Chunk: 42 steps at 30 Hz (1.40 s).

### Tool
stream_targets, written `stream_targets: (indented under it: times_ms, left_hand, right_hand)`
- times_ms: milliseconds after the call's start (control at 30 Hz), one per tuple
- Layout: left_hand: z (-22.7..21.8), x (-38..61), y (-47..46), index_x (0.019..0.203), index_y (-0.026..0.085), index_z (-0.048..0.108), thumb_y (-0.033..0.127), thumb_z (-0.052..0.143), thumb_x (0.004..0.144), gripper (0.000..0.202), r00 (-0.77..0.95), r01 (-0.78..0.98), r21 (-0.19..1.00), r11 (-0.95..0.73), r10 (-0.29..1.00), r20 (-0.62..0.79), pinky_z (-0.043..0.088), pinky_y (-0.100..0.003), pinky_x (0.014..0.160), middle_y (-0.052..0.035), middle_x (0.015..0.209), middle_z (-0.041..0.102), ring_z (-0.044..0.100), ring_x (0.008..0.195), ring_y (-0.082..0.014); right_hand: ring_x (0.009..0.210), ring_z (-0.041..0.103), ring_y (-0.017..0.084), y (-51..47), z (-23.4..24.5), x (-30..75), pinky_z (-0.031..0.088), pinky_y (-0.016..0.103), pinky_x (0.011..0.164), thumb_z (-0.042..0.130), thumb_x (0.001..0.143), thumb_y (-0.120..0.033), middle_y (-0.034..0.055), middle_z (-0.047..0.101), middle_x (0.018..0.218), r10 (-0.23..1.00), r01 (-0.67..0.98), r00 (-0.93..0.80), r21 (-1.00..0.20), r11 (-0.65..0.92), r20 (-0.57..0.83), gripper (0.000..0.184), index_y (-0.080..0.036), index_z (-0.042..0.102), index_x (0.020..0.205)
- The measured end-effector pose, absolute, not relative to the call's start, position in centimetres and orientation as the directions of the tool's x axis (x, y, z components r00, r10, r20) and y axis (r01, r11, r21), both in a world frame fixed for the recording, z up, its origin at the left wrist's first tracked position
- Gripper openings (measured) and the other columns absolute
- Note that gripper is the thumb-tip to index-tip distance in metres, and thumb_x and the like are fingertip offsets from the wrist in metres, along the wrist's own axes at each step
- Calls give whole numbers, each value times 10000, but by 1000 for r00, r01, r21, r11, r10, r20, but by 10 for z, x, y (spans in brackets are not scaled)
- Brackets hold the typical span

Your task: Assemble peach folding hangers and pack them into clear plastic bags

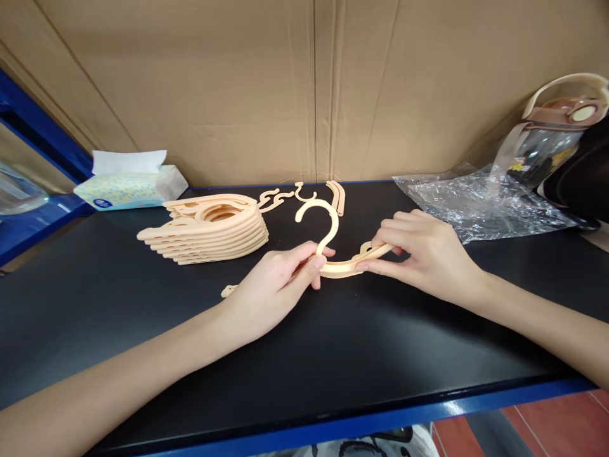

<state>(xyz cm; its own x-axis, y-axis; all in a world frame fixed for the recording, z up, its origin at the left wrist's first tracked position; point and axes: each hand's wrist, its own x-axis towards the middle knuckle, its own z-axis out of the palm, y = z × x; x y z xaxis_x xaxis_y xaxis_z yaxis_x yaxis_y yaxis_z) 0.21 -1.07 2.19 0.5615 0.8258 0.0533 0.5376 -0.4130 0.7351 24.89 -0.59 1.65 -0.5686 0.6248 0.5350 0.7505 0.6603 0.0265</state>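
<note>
A peach plastic hanger (330, 251) with an upright hook lies across the middle of the black tabletop (143, 317). My left hand (273, 285) pinches its left arm near the hook's base, fingers closed on it. My right hand (421, 254) grips the hanger's right arm between thumb and fingers. A stack of several finished peach hangers (209, 230) sits to the left behind my left hand. Loose hanger parts (304, 195), hooks and curved arms, lie at the back centre.
A tissue box (128, 184) stands at the back left. Crumpled clear plastic (476, 203) and a water bottle with a strap (552, 139) sit at the back right. A cardboard wall (304, 82) closes off the back. The table's blue front edge (380, 419) runs below my arms.
</note>
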Motion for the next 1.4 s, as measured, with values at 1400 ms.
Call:
stream_targets:
  times_ms: [1400]
  left_hand:
    - [34, -4, 2, 1092, 189, 696, 493, 468, 949, 406, 669, 436, 895, -99, 701, -248, 427, -215, 581, -46, 1049, 664, 565, 717, -124]
  right_hand:
    - [613, 488, 154, -11, 19, 246, 306, 308, 632, 519, 951, -475, 10, 590, 633, 511, 765, -596, 246, 595, 619, 380, -179, 595, 725]
